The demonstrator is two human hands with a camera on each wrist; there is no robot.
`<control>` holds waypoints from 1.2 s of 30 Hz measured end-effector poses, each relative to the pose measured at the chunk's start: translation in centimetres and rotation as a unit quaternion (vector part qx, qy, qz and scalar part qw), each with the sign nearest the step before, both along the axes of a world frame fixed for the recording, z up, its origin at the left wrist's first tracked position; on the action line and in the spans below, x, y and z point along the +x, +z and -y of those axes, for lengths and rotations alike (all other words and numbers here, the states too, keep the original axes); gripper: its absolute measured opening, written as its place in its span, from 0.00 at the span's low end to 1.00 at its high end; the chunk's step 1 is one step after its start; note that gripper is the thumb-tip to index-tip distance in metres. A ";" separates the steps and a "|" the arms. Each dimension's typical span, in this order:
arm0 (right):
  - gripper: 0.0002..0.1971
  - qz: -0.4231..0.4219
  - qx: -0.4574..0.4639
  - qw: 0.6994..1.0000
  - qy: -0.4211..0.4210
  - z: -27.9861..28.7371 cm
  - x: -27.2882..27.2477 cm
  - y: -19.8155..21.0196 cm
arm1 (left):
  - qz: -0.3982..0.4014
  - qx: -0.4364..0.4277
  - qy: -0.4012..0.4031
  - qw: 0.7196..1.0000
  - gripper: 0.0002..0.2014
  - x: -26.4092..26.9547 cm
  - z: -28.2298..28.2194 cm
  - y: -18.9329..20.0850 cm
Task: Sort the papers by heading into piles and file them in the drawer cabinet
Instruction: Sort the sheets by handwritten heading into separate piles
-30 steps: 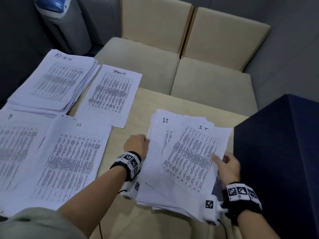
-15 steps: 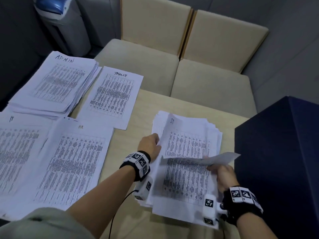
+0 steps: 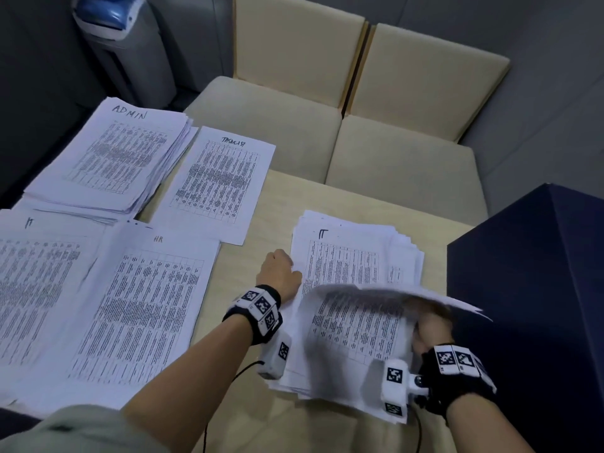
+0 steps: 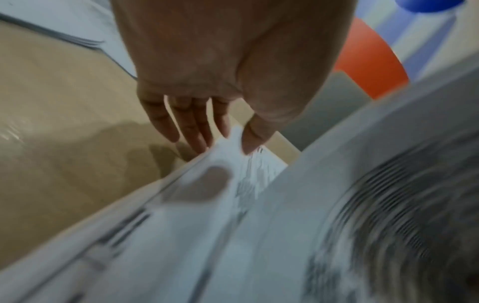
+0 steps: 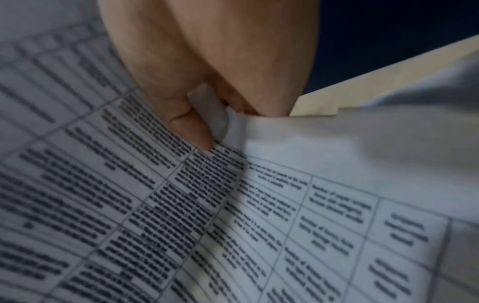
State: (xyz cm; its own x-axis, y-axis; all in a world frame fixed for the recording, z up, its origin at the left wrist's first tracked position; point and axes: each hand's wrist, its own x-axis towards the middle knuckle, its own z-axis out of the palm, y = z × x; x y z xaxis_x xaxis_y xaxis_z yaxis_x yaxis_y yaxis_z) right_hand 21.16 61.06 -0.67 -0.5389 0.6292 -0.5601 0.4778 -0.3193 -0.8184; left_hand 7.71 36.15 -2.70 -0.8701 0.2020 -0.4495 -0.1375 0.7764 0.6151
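A loose stack of printed sheets headed "IT" (image 3: 343, 266) lies on the beige table (image 3: 261, 207), just left of the dark blue drawer cabinet (image 3: 529, 305). My right hand (image 3: 431, 325) pinches one sheet (image 3: 392, 295) by its right edge and holds it curled above the stack's near half; in the right wrist view the thumb (image 5: 191, 127) presses the paper's corner. My left hand (image 3: 277, 273) rests at the stack's left edge. In the blurred left wrist view its thumb (image 4: 252, 141) lies on the top sheet and the straight fingers (image 4: 191, 131) touch the stack's side.
Sorted piles lie to the left: ADMIN (image 3: 111, 152), TASKLIST (image 3: 215, 181), HR (image 3: 140, 305) and another IT pile (image 3: 32, 273). Two cream chairs (image 3: 294, 125) stand behind the table, and a grey bin with a blue lid (image 3: 121, 37) at the back left.
My right hand has taken the top skewed IT sheet and lifted it off the stack toward the near right. My left hand slid forward along the stack's left edge.
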 end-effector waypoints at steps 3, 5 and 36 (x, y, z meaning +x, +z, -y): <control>0.06 -0.061 -0.021 0.998 0.025 -0.5 0.3 0.4 | 0.017 -0.079 -0.006 0.997 0.32 0.1 -0.2 -0.9; 0.26 -0.118 0.005 0.987 0.111 -0.9 0.2 0.3 | 0.013 -0.066 0.002 0.998 0.24 -0.1 -0.2 -1.0; 0.09 0.039 -0.046 0.996 0.061 0.9 -2.7 -0.2 | -0.194 -0.166 -0.247 0.935 0.06 -1.7 1.1 5.8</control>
